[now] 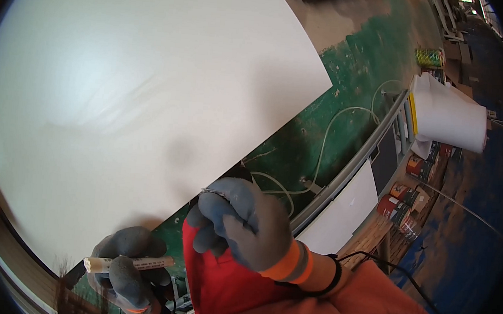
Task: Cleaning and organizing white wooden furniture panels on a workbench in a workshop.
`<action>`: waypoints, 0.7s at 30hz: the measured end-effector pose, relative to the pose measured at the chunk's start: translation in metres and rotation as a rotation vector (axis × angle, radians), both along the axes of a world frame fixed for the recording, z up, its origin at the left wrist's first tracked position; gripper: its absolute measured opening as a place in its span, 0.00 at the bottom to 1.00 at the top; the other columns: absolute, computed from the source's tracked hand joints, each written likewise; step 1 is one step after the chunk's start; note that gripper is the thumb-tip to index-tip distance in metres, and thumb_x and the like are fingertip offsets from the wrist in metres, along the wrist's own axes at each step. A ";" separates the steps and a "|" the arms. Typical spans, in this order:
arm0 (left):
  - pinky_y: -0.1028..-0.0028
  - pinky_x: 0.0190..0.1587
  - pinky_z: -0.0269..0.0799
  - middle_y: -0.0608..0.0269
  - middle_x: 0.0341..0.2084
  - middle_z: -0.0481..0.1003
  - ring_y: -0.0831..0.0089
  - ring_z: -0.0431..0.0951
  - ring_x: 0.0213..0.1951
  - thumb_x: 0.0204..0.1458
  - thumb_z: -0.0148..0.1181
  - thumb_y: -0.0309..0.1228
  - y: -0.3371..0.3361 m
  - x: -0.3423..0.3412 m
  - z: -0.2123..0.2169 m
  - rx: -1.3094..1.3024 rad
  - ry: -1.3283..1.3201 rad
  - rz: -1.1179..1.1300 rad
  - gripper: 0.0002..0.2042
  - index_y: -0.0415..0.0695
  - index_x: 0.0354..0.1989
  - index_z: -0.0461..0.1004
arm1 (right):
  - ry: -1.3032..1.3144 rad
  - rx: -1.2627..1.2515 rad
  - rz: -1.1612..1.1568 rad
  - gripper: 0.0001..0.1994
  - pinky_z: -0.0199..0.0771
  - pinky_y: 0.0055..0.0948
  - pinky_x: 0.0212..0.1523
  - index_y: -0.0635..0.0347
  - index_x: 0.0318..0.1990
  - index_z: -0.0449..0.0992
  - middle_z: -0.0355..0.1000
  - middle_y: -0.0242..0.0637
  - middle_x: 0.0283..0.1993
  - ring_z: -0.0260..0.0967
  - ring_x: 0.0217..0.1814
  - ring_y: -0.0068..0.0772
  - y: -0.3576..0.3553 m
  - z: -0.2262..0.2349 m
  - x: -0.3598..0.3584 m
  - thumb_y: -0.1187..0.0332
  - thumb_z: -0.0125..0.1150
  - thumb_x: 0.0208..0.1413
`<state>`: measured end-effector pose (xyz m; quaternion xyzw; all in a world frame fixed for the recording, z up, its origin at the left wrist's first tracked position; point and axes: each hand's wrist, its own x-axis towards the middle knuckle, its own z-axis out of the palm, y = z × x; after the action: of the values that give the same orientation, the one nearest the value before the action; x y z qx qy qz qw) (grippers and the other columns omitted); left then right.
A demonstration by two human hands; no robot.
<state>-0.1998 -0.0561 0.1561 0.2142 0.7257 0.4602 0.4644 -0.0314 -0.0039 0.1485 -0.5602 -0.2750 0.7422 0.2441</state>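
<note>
Both my hands wear grey work gloves with orange cuffs. My left hand (129,266), at the lower left, is closed around a slim white printed tube (155,263) with a pale, cream-coloured end. The tube lies nearly level across the fingers, beside the near edge of a large white panel (116,133). Farther right, my right hand (246,219) is closed in a pinch near that same edge. A thin, silvery sliver (215,193) shows between its thumb and forefinger; its kind is too small to tell. The panel fills most of the left and middle.
Under the panel is a worn green surface (362,53) with a clear hose (322,148) looping over it. At right stand a metal-edged frame (346,168), a white foam roll (451,114) and several red-and-black cans (395,210). A dark cable (397,267) runs by my right arm.
</note>
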 end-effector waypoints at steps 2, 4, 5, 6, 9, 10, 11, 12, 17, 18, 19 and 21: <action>0.80 0.09 0.63 0.48 0.16 0.73 0.72 0.67 0.08 0.49 0.56 0.45 0.002 0.001 -0.001 -0.010 0.016 -0.003 0.25 0.27 0.33 0.72 | -0.006 -0.018 -0.019 0.12 0.75 0.23 0.23 0.72 0.48 0.66 0.74 0.46 0.35 0.75 0.27 0.29 0.003 0.001 0.002 0.79 0.40 0.58; 0.80 0.09 0.63 0.48 0.17 0.73 0.72 0.68 0.07 0.49 0.56 0.46 0.002 0.001 0.002 -0.021 -0.004 0.006 0.26 0.27 0.33 0.72 | -0.006 -0.038 -0.026 0.12 0.75 0.23 0.23 0.72 0.48 0.66 0.74 0.46 0.34 0.75 0.27 0.29 0.002 0.002 0.002 0.79 0.40 0.58; 0.80 0.09 0.63 0.48 0.17 0.73 0.72 0.68 0.07 0.49 0.56 0.46 0.002 0.001 0.003 -0.021 -0.003 0.006 0.26 0.27 0.33 0.72 | -0.005 -0.019 -0.066 0.12 0.74 0.22 0.24 0.69 0.48 0.67 0.75 0.41 0.33 0.75 0.25 0.26 -0.001 0.000 0.003 0.79 0.43 0.57; 0.80 0.09 0.63 0.48 0.16 0.73 0.72 0.68 0.07 0.49 0.56 0.45 0.003 0.000 0.004 -0.023 0.001 0.011 0.25 0.27 0.33 0.72 | -0.004 0.000 -0.106 0.12 0.72 0.21 0.25 0.67 0.47 0.68 0.75 0.37 0.31 0.74 0.24 0.23 -0.002 -0.001 0.003 0.79 0.46 0.57; 0.79 0.10 0.64 0.48 0.17 0.73 0.71 0.68 0.08 0.47 0.54 0.41 0.002 -0.006 0.003 -0.007 -0.037 -0.014 0.22 0.27 0.32 0.72 | -0.048 0.006 -0.202 0.10 0.72 0.20 0.24 0.67 0.47 0.70 0.75 0.37 0.31 0.73 0.24 0.20 0.000 0.002 0.005 0.76 0.48 0.59; 0.78 0.10 0.64 0.47 0.17 0.74 0.71 0.68 0.08 0.46 0.53 0.39 0.002 -0.008 0.003 0.010 -0.080 -0.047 0.21 0.27 0.31 0.72 | -0.049 0.009 -0.202 0.10 0.72 0.20 0.24 0.67 0.47 0.70 0.75 0.37 0.31 0.73 0.24 0.20 0.000 0.002 0.007 0.76 0.48 0.59; 0.78 0.10 0.64 0.47 0.17 0.74 0.71 0.68 0.08 0.46 0.53 0.39 0.002 -0.004 0.004 0.013 -0.081 -0.045 0.21 0.27 0.31 0.72 | -0.092 0.062 -0.127 0.11 0.73 0.22 0.24 0.69 0.48 0.69 0.75 0.41 0.32 0.74 0.25 0.25 -0.002 0.001 0.010 0.72 0.49 0.61; 0.77 0.11 0.64 0.46 0.17 0.74 0.72 0.68 0.08 0.45 0.51 0.35 0.003 0.001 0.005 0.017 -0.054 0.004 0.18 0.26 0.31 0.72 | -0.127 0.114 -0.045 0.14 0.74 0.24 0.24 0.72 0.49 0.68 0.75 0.45 0.32 0.75 0.26 0.30 -0.002 0.001 0.011 0.68 0.50 0.63; 0.77 0.12 0.61 0.51 0.18 0.75 0.77 0.67 0.09 0.49 0.50 0.33 -0.014 -0.004 0.003 0.138 -0.032 -0.577 0.16 0.27 0.30 0.74 | -0.179 0.289 0.151 0.15 0.73 0.22 0.23 0.71 0.52 0.67 0.75 0.44 0.33 0.74 0.26 0.28 -0.008 0.013 0.026 0.69 0.49 0.63; 0.78 0.14 0.62 0.52 0.18 0.76 0.78 0.68 0.10 0.44 0.50 0.28 -0.011 -0.003 0.012 0.069 -0.079 -0.689 0.13 0.28 0.31 0.75 | -0.193 0.396 0.192 0.15 0.72 0.21 0.23 0.71 0.52 0.67 0.75 0.44 0.33 0.74 0.26 0.27 -0.010 0.014 0.026 0.69 0.48 0.63; 0.78 0.15 0.62 0.53 0.18 0.76 0.79 0.68 0.11 0.44 0.50 0.27 -0.015 0.001 0.004 0.138 -0.032 -0.698 0.13 0.29 0.32 0.75 | -0.185 0.395 0.202 0.15 0.72 0.21 0.23 0.71 0.52 0.67 0.75 0.44 0.33 0.74 0.26 0.27 -0.010 0.014 0.025 0.69 0.48 0.63; 0.79 0.16 0.63 0.54 0.18 0.76 0.79 0.68 0.12 0.44 0.50 0.26 -0.019 0.005 -0.005 0.208 0.017 -0.705 0.13 0.29 0.33 0.76 | -0.086 0.091 0.077 0.16 0.71 0.19 0.21 0.70 0.53 0.67 0.76 0.43 0.32 0.73 0.24 0.25 -0.003 0.011 0.025 0.68 0.49 0.63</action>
<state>-0.1948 -0.0748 0.1515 0.5010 0.5603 0.3416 0.5642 -0.0063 -0.0070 0.1597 -0.5690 -0.3397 0.7131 0.2286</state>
